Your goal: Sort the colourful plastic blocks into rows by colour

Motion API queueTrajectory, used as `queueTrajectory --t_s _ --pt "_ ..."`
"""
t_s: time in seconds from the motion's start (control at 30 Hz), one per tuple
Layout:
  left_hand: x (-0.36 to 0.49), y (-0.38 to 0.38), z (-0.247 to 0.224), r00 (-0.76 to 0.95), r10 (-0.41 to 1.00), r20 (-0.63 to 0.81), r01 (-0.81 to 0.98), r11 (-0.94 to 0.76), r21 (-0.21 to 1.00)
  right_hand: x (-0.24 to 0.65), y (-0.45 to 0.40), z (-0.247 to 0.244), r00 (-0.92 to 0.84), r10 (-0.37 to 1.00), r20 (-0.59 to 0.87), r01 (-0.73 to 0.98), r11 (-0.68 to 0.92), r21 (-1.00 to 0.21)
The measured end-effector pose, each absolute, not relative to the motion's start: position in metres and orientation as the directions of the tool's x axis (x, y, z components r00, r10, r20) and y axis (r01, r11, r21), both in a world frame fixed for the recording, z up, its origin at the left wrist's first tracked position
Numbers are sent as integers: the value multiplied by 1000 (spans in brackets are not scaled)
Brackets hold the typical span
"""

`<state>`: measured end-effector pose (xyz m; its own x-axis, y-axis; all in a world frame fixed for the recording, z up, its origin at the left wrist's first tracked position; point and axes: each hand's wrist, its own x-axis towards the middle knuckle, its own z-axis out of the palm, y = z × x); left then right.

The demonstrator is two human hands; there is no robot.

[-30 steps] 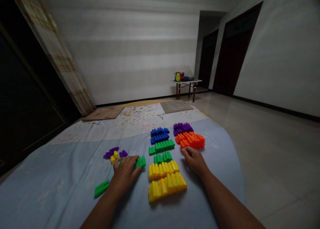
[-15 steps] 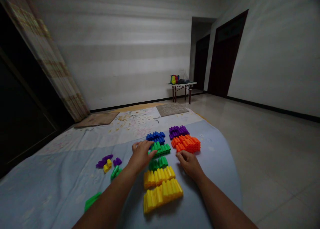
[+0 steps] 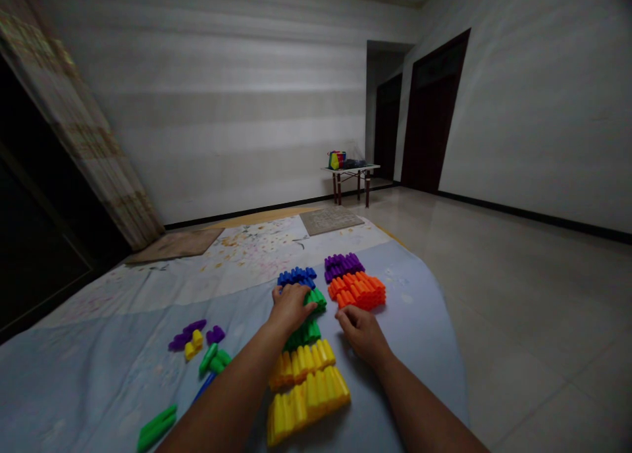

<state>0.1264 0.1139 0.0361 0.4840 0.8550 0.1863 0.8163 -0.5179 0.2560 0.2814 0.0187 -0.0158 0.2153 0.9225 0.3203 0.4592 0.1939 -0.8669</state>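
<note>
My left hand (image 3: 292, 306) reaches over the upper green plastic blocks (image 3: 320, 299), thumb and fingers apart and touching or nearly touching them. Part of that group is hidden under the hand. My right hand (image 3: 363, 331) is closed, fingertips curled together just below the orange blocks (image 3: 358, 290); whether anything is in it is hidden. Behind my left hand are blue blocks (image 3: 296, 276); purple blocks (image 3: 344, 265) sit behind the orange ones. A lower green group (image 3: 306, 333) and two yellow groups (image 3: 310, 400) line up nearer me.
Loose purple pieces (image 3: 187, 334), yellow pieces (image 3: 193, 345) and green pieces (image 3: 158, 426) lie at left on the cloth-covered table (image 3: 113, 374). A blue piece (image 3: 205, 386) shows beside my left forearm. Two mats (image 3: 330, 220) lie at the far edge. A small table (image 3: 350, 170) stands beyond.
My left hand has moved further over the upper green blocks, covering more of them. My right hand stays closed below the orange blocks. The view has shifted slightly, showing more loose pieces at left.
</note>
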Motion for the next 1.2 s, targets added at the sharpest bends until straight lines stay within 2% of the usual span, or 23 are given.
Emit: queueTrajectory --t_s 0.17,0.4,0.57,0.77,1.2 --pt "122 117 34 441 872 213 801 -489 345 282 20 -18 214 917 338 463 210 -861" --pt "65 128 31 237 945 227 774 -325 543 283 19 -19 212 921 327 486 191 -853" --pt "35 122 4 272 946 174 720 -321 616 283 19 -19 208 919 336 483 202 -852" --pt "32 111 -9 360 922 143 707 -369 603 282 19 -19 213 918 333 480 199 -854" --pt "28 101 -11 350 922 169 774 -385 502 284 17 -20 189 934 304 486 180 -855"
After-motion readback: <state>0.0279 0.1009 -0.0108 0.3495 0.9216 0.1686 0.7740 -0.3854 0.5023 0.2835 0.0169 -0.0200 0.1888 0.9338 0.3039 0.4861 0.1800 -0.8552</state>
